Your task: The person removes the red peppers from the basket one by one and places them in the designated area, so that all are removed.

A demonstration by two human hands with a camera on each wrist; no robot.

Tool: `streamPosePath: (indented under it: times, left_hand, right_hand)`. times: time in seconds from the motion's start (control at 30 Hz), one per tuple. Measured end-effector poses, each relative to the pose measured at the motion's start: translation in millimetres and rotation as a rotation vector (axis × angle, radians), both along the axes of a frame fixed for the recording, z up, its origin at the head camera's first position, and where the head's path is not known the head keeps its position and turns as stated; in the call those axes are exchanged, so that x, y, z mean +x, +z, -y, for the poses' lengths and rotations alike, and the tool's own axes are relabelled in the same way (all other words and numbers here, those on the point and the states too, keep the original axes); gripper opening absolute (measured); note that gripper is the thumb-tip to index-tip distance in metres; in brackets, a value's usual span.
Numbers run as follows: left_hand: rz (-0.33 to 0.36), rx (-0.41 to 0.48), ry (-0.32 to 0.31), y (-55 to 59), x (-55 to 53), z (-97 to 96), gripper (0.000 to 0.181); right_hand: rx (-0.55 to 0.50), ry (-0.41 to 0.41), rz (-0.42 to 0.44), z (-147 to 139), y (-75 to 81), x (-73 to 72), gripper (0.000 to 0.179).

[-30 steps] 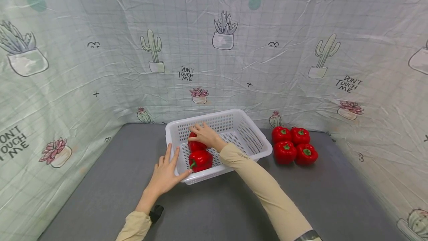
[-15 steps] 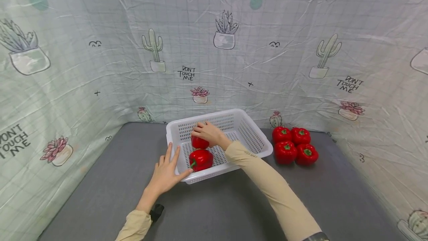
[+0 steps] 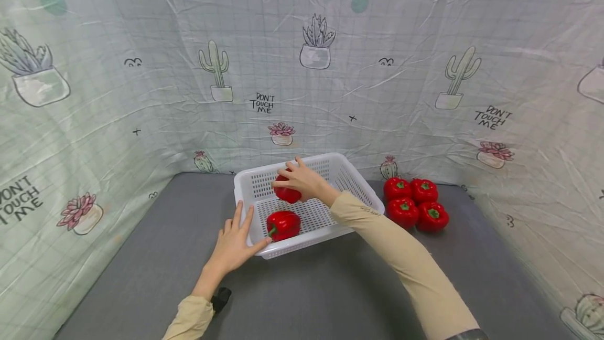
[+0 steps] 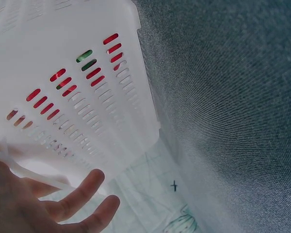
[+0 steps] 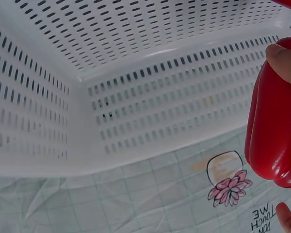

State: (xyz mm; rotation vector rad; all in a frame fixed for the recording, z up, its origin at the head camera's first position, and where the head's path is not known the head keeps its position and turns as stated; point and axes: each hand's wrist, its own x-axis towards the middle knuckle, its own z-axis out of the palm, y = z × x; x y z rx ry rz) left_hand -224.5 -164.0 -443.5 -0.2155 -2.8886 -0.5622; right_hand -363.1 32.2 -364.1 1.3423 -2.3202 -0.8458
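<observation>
My right hand [image 3: 306, 181] grips a red bell pepper [image 3: 287, 194] from above, over the left half of a white slotted plastic basket [image 3: 302, 243]. In the right wrist view this pepper [image 5: 271, 131] hangs at the right edge, with a thumb against its side. Another red bell pepper [image 3: 283, 225] lies on its side in the basket's near left corner, its green stem pointing left. My left hand [image 3: 231, 248] rests at that corner, fingers spread along the left rim and thumb on the near rim. Through the slots in the left wrist view, red and green show.
Several red bell peppers [image 3: 402, 215] stand stems up in a tight group right of the basket, on the grey table [image 3: 302, 298]. A curtain [image 3: 349, 88] printed with potted cacti hangs behind and at both sides.
My right hand has lifted the bell pepper from beside the other one and moved it right and upward. My left hand, the basket and the other peppers stay in place.
</observation>
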Motion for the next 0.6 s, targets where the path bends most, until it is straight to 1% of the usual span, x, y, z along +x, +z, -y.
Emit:
streamPosePath:
  times: [0.13, 0.27, 0.4, 0.6]
  left_hand:
    - [-0.004, 0.001, 0.002, 0.8, 0.4, -0.2, 0.09]
    - [-0.015, 0.005, 0.0, 0.5, 0.0, 0.6, 0.09]
    - [-0.023, 0.003, -0.007, -0.2, -0.1, 1.2, 0.091]
    - [-0.016, 0.01, -0.012, -1.3, 0.4, 0.9, 0.092]
  right_hand:
    - [-0.004, -0.001, 0.001, -7, 5.4, 3.8, 0.08]
    - [-0.018, -0.001, -0.018, -14, 9.6, 9.3, 0.08]
    - [-0.057, 0.011, -0.028, -23, 14.4, 16.8, 0.078]
    - [-0.119, 0.037, -0.042, -38, 18.9, 27.3, 0.076]
